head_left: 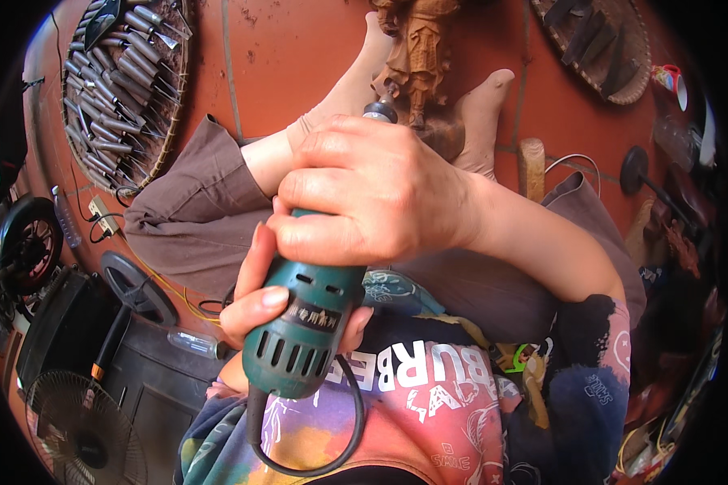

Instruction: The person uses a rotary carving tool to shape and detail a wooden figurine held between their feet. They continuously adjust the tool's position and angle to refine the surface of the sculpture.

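A dark green electric die grinder (298, 343) is held out in front of my body, its nose pointing away and its cord end toward me. My right hand (372, 190) wraps around its front part, fingers closed. Behind that, my left hand (255, 311) grips the body, with fingertips showing on both sides of the casing and the palm hidden beneath. The metal chuck (380, 111) sticks out past my right hand, close to the base of a carved wooden figure (421, 61). Whether the bit touches the wood I cannot tell. The figure stands between my bare feet.
A round woven tray (174, 133) of many carving tools lies at the left, beside a power strip (103, 217). Another tray (635, 81) with dark pieces is at the far right. A wooden mallet-like block (531, 168) sits by my right foot. A fan (85, 432) stands lower left.
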Demonstrator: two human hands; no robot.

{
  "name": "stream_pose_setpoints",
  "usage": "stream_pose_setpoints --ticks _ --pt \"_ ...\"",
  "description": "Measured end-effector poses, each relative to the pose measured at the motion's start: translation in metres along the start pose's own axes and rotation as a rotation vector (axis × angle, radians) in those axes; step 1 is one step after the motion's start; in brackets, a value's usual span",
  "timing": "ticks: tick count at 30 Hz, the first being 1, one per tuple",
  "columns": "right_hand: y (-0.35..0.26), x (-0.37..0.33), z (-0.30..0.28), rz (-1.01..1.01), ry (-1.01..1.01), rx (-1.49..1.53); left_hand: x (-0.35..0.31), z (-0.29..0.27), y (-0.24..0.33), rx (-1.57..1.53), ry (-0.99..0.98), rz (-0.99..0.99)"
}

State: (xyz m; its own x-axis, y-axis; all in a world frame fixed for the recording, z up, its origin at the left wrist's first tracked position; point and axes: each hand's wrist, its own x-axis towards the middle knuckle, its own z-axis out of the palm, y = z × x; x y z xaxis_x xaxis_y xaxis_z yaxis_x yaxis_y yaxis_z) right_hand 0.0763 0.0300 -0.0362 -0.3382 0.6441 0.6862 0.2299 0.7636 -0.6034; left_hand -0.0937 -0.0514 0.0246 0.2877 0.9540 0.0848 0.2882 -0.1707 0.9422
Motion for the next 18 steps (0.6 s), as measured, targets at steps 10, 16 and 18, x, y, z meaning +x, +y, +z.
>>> stream_pose_setpoints --ticks 10,16,18 --pt "0.000 0.001 0.006 0.025 -0.010 0.014 -0.002 -0.015 0.001 0.011 -0.078 -0.055" --pt "0.004 0.000 0.006 0.043 -0.023 -0.006 0.006 -0.013 -0.002 -0.029 -0.087 -0.087" --pt "0.006 0.000 0.005 0.049 -0.033 -0.003 0.006 -0.012 -0.004 -0.049 -0.072 -0.087"
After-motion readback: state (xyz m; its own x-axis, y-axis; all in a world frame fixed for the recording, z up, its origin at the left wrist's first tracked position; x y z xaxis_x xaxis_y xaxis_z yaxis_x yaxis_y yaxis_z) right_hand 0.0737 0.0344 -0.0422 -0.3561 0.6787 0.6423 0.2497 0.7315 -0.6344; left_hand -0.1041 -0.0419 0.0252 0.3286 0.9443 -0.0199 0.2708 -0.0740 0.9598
